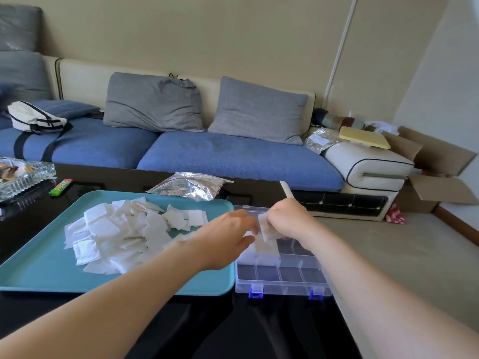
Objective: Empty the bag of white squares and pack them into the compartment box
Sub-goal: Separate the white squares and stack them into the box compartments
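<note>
Wall: we see a plain beige wall [233,35] behind the sofa, with a white pipe [342,47] running up it at the right.
Sofa: we find a long sofa [233,156] with blue seat pads and a cream armrest [368,161]; two grey cushions [153,102] lean on its back.
Sofa, left end: a white pouch [36,117] with black straps lies there.
Floor: we note a pale beige floor [388,255] at the right.
Corner: an open cardboard box [440,177] stands beside the armrest.
Table: we look down on a glossy black table [259,327].
Light: we see soft, even daylight.
</note>
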{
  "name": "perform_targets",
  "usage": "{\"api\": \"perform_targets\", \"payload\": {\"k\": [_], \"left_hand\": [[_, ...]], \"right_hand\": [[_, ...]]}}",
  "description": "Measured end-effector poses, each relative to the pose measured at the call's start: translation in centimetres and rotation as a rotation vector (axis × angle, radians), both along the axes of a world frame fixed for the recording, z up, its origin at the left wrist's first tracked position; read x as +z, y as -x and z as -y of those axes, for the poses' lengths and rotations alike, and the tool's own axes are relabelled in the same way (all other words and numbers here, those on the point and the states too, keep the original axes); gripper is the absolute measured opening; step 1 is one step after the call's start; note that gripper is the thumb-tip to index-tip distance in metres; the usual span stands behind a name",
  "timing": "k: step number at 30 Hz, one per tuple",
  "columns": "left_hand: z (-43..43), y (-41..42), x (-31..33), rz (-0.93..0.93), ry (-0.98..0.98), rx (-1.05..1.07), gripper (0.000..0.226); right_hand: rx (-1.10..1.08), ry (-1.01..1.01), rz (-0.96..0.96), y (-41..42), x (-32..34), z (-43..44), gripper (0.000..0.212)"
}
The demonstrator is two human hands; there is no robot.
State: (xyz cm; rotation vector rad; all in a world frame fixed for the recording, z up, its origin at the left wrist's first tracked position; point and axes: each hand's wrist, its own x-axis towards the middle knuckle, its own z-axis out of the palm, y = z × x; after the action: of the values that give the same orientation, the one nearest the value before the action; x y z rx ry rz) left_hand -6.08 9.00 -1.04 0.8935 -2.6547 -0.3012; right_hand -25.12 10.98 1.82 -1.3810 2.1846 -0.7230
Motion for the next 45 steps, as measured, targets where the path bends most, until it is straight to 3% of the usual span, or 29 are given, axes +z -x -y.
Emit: {"api": "perform_targets", "payload": {"k": [5, 8, 12, 14, 17, 21, 26, 30, 32, 35, 36, 38, 41, 45], "left_hand": [[-0.5, 0.4, -0.2, 0.185, 0.039, 0.032, 0.024], [-0.4, 0.2, -0.1, 0.200, 0.017, 0.026, 0.023], [-0.1, -0.1, 0.1, 0.195, -0.028, -0.007, 0.021], [0.0, -0.1, 0.3, 0.207, -0.036, -0.017, 0.021], [0.1, -0.1, 0.2, 0.202, -0.037, -0.021, 0.021], [0.2, 0.0, 0.3, 0.208, -0.035, -0.011, 0.020], [0.3, -0.4, 0.4, 0.138, -0.088, 0.012, 0.018], [1.4, -1.6, 1.5, -0.036, -0.175, 0.106, 0.043], [2.4, -2.8, 1.8, -0.046, -0.181, 0.182, 0.053], [3.8, -5.2, 2.0, 0.076, -0.088, 0.312, 0.054], [3.9, -5.9, 2.1, 0.158, -0.072, 0.351, 0.053], [4.3, -7.1, 2.2, 0.294, -0.072, 0.390, 0.051], [5.1, -8.3, 1.9, 0.388, -0.106, 0.394, 0.045], [5.2, -9.0, 2.0, 0.420, -0.149, 0.351, 0.013]], "right_hand": [[0.034, -0.098, -0.002, 1.0, -1.8, -0.6, 0.023], [0.076, -0.077, 0.007, 0.8, -2.4, -0.8, 0.013], [0.101, -0.050, -0.012, 0.6, -2.0, -1.5, 0.014], [0.123, -0.048, -0.081, 0.3, -1.3, -2.0, 0.010], [0.189, -0.035, -0.216, -0.1, -0.7, -2.7, 0.026], [0.342, -0.025, -0.412, -0.9, -0.9, -2.4, 0.010], [0.416, -0.100, -0.560, -2.1, -0.8, -2.1, 0.014], [0.467, -0.210, -0.710, -3.3, 0.6, -2.1, 0.017], [0.495, -0.248, -0.756, -4.3, 1.1, -2.4, 0.030], [0.513, -0.265, -0.830, -5.7, 2.0, -2.4, 0.019], [0.501, -0.264, -0.849, -6.0, 1.9, -2.2, 0.030], [0.481, -0.185, -0.879, -7.0, 2.2, -2.0, 0.041], [0.492, -0.028, -0.891, -8.9, 2.5, -1.7, 0.034], [0.582, 0.065, -0.815, -11.1, 1.0, -1.0, 0.024]]}}
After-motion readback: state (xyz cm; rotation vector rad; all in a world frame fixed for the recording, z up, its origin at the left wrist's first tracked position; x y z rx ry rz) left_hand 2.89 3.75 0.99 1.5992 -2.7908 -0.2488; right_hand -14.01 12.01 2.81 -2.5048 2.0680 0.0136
